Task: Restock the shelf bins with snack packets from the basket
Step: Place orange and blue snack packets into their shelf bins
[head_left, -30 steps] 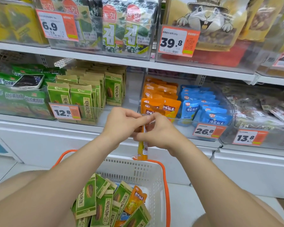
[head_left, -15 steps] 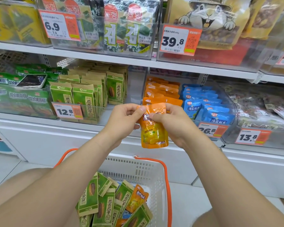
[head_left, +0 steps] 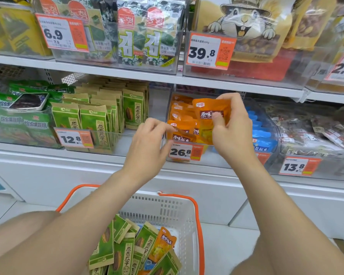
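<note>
Green packets (head_left: pixel 18 124) are stacked in the leftmost bin of the middle shelf, and a dark-fronted pack (head_left: pixel 29 101) is laid on top of them. Next to these, green-and-tan seed packets (head_left: pixel 99 116) are stood upright in rows inside a clear bin (head_left: pixel 115 149) marked 12.8. The left hand (head_left: pixel 147 147) is positioned at the front left corner of the orange-packet bin (head_left: pixel 187 161), with fingers curled; whether anything is held by it cannot be told. An orange snack packet (head_left: pixel 209 114) is pinched by the right hand (head_left: pixel 232 133), thumb on the printed face and fingers behind the top edge, and is held upright above the rows of matching orange packets (head_left: pixel 180 120) in the bin marked 26.8. Blue packets (head_left: pixel 263 135) are arranged in the right half of that bin. Below, a white basket (head_left: pixel 167 209) with orange handles is seen between the forearms; green seed packets (head_left: pixel 123 253) and one orange packet (head_left: pixel 163 245) are contained in it.
</note>
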A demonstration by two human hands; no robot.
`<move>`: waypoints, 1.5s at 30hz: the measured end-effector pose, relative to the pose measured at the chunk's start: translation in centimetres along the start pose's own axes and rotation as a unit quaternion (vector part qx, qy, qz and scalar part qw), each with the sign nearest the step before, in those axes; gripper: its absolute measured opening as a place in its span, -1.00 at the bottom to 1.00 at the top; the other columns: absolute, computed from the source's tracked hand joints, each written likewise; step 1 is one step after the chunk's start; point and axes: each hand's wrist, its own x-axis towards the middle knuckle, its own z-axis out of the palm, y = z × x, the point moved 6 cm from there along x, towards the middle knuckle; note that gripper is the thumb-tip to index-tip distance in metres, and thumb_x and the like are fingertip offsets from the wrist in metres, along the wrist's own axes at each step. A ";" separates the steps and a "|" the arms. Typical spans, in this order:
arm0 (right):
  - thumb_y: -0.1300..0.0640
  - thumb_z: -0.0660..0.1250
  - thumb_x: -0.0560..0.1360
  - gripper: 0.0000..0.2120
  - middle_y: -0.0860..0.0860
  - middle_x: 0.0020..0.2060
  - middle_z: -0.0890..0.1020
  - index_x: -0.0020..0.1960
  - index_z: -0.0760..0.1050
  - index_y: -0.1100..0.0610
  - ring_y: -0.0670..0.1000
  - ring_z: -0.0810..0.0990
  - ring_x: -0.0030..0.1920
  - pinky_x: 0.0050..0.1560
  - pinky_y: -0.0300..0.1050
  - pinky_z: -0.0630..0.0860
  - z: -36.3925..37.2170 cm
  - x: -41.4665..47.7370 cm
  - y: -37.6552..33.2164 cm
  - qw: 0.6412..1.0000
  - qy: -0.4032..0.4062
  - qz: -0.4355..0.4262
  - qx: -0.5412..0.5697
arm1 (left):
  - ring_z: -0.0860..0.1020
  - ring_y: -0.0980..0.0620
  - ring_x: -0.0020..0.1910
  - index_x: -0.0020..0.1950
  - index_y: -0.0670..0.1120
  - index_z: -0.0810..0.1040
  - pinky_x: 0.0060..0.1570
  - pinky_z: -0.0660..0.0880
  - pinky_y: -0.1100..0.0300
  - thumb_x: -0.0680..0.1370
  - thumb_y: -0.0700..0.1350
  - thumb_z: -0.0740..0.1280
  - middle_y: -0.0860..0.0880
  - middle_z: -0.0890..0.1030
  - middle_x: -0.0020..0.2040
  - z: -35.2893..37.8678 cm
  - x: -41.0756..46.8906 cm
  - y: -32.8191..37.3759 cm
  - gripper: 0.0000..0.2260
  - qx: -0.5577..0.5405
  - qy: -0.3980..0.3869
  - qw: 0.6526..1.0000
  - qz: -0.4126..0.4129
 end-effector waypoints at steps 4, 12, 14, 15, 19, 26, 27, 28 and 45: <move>0.29 0.24 0.61 -0.73 -0.19 -0.11 0.59 0.19 0.42 -0.03 0.08 0.57 -0.04 0.06 0.18 0.54 -0.4 1.2 2.1 0.999 0.013 0.001 -0.038 | 0.41 -0.10 0.37 0.36 -0.01 0.54 0.29 0.42 -0.11 0.56 -0.13 0.47 -0.03 0.45 0.39 1.9 -0.3 0.8 -0.63 0.098 -0.040 0.992 0.073; 0.22 0.38 0.61 -0.76 -0.11 0.01 0.55 0.19 0.47 -0.04 0.03 0.58 0.08 0.16 0.10 0.59 2.2 2.6 7.2 0.986 -0.090 0.121 -0.066 | 0.02 -0.02 0.67 0.67 0.10 0.14 0.50 0.14 -0.23 0.60 -0.17 0.32 0.03 0.12 0.69 4.7 -0.1 0.3 -0.32 0.161 -0.129 0.976 0.072; 0.22 0.40 0.60 -0.75 -0.06 0.07 0.55 0.20 0.48 -0.03 -0.01 0.58 0.05 0.12 0.02 0.60 3.2 2.6 7.8 0.980 -0.131 0.139 -0.054 | 0.01 -0.05 0.67 0.68 0.11 0.11 0.50 0.13 -0.27 0.59 -0.18 0.32 0.00 0.13 0.68 5.0 0.0 0.2 -0.29 0.164 -0.132 0.975 0.069; 0.21 0.40 0.60 -0.75 -0.04 0.10 0.55 0.21 0.48 -0.02 -0.02 0.58 0.04 0.09 -0.01 0.60 3.7 2.5 7.9 0.976 -0.155 0.141 -0.059 | 0.03 -0.07 0.67 0.67 0.11 0.12 0.50 0.13 -0.28 0.58 -0.18 0.33 -0.02 0.15 0.66 5.1 0.1 0.3 -0.29 0.167 -0.130 0.975 0.071; 0.21 0.38 0.57 -0.69 0.06 0.14 0.61 0.30 0.53 0.05 0.16 0.60 0.17 0.14 0.03 0.57 4.3 2.5 8.3 0.955 -0.192 0.128 -0.186 | 0.13 -0.13 0.64 0.66 0.08 0.18 0.50 0.13 -0.32 0.56 -0.20 0.36 -0.07 0.27 0.56 5.2 0.5 0.3 -0.29 0.161 -0.116 0.977 0.079; 0.22 0.38 0.62 -0.70 0.11 0.27 0.59 0.34 0.54 0.09 0.16 0.58 0.25 0.21 0.05 0.56 4.2 2.7 7.9 0.958 -0.168 0.124 -0.197 | 0.07 -0.10 0.66 0.68 0.09 0.11 0.51 0.14 -0.29 0.56 -0.20 0.36 -0.05 0.20 0.60 5.5 0.1 0.0 -0.25 0.154 -0.123 0.977 0.079; 0.22 0.38 0.62 -0.69 0.10 0.27 0.59 0.35 0.54 0.09 0.16 0.58 0.25 0.21 0.05 0.56 4.3 2.7 7.8 0.958 -0.168 0.121 -0.199 | 0.05 -0.09 0.67 0.68 0.10 0.10 0.51 0.15 -0.28 0.56 -0.19 0.35 -0.05 0.18 0.62 5.5 0.1 0.0 -0.24 0.153 -0.127 0.977 0.078; 0.22 0.38 0.62 -0.69 0.10 0.26 0.59 0.35 0.54 0.09 0.15 0.58 0.24 0.19 0.04 0.56 4.3 2.6 7.8 0.957 -0.168 0.120 -0.201 | 0.04 -0.08 0.67 0.69 0.10 0.08 0.51 0.17 -0.26 0.56 -0.19 0.35 -0.04 0.16 0.64 5.5 0.0 -0.1 -0.24 0.151 -0.132 0.977 0.077; 0.26 0.32 0.46 -0.85 -0.01 -0.26 0.63 -0.21 0.54 0.03 0.01 0.60 -0.20 -0.16 0.03 0.65 6.0 -3.8 3.0 0.938 -0.287 0.013 -0.196 | 0.39 -0.10 -0.05 -0.04 -0.04 0.45 -0.12 0.40 -0.03 0.47 -0.11 0.38 0.00 0.47 -0.09 3.5 -2.4 0.1 -0.86 0.147 -0.036 0.983 0.104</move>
